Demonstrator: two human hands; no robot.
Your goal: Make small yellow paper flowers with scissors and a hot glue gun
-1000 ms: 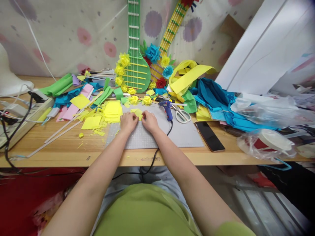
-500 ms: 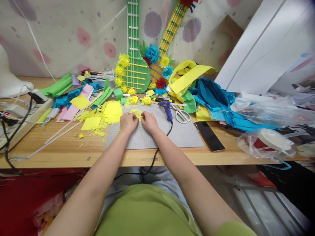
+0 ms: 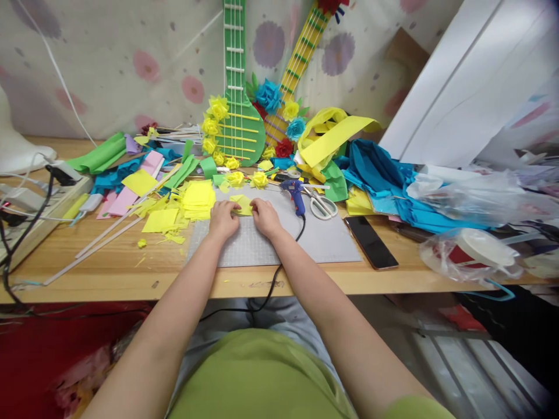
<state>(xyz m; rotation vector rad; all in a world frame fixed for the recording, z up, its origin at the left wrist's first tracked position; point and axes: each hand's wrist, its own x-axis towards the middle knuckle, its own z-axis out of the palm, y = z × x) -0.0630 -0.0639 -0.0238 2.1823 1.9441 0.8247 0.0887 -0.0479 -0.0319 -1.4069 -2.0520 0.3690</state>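
Observation:
Between my two hands, over the grey cutting mat [image 3: 323, 244], is a small piece of yellow crepe paper [image 3: 241, 205]. My left hand [image 3: 224, 220] has its fingers curled at the paper's left edge. At the right edge, my right hand [image 3: 264, 217] pinches the same piece. A stack of yellow paper squares [image 3: 198, 199] lies just left of my left hand. Two yellow paper flowers [image 3: 258, 180] sit behind the hands. To the right are a blue glue gun [image 3: 297, 196] and scissors with pale handles [image 3: 323, 207].
A black phone [image 3: 372, 242] lies right of the mat. Blue crepe paper [image 3: 379, 169] and a plastic-wrapped cup [image 3: 476, 253] are farther right. A green paper guitar [image 3: 244, 131] leans at the back. Pale sticks [image 3: 105, 238] and a power strip [image 3: 48, 215] lie left. The glue gun's cord [image 3: 274, 285] crosses the table edge.
My left hand has shifted slightly left and its fingers look a little looser, showing more of the yellow paper. The right hand stays at the paper's right edge.

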